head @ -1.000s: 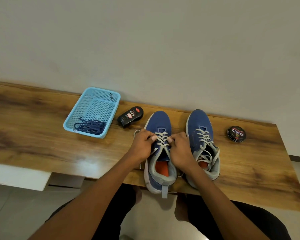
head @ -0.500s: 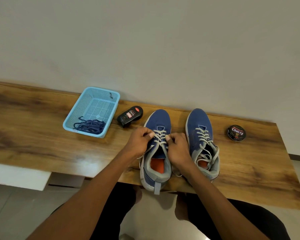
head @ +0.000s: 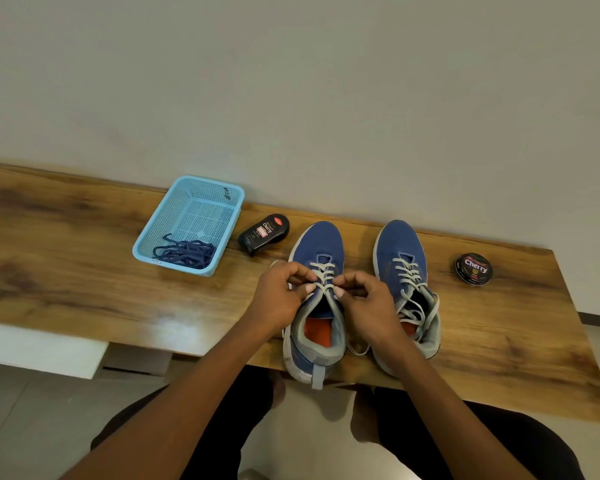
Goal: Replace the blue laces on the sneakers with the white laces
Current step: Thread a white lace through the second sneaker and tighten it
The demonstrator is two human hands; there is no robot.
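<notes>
Two blue sneakers stand side by side on the wooden bench, toes toward the wall. The left sneaker (head: 321, 242) carries a white lace (head: 323, 271) crossed through its front eyelets. My left hand (head: 279, 297) pinches that lace on the shoe's left side, and my right hand (head: 368, 306) pinches it on the right side, both just over the tongue. The right sneaker (head: 400, 247) is fully laced in white (head: 407, 277), its loose ends lying in the opening. The blue laces (head: 184, 254) lie bundled in the light blue basket (head: 187, 188).
A black shoe-polish bottle (head: 265, 233) lies between the basket and the left sneaker. A round polish tin (head: 473, 269) sits right of the right sneaker. The bench (head: 66, 258) runs along a plain wall; the left sneaker's heel overhangs its front edge above my knees.
The left sneaker has slid slightly away from me along the bench. Both hands have kept pinching the white lace and shifted a little forward with it.
</notes>
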